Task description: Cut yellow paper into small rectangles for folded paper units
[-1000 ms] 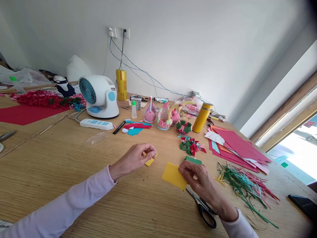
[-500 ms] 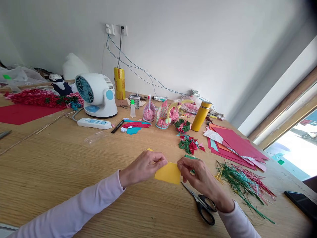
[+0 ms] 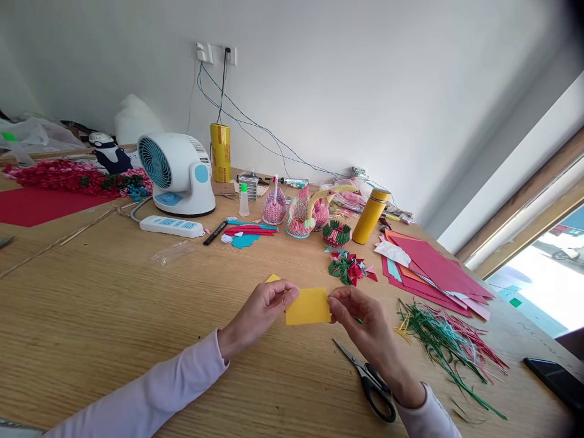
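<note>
A small yellow paper rectangle [image 3: 308,307] is stretched between my two hands above the table. My left hand [image 3: 269,301] pinches its left edge between thumb and fingers. At the opposite edge, my right hand [image 3: 360,313] grips it between thumb and forefinger. Another bit of yellow paper [image 3: 272,278] shows behind my left fingers; whether it lies on the table or is held, I cannot tell. Black-handled scissors [image 3: 367,377] lie on the table just below my right hand, blades pointing up and left. A green piece behind my right hand is mostly hidden.
Folded red and green paper pieces [image 3: 350,267] lie beyond my hands. Thin paper strips [image 3: 447,334] and red sheets [image 3: 433,261] are on the right, with a phone [image 3: 554,380]. Farther back stand paper swans [image 3: 298,216], a yellow bottle [image 3: 370,216], a fan [image 3: 177,173] and a power strip [image 3: 171,226].
The yellow paper has been raised slightly and its face now shows more fully. Both hands have turned a little with it, the fingers still pinching its edges. The green piece is more covered.
</note>
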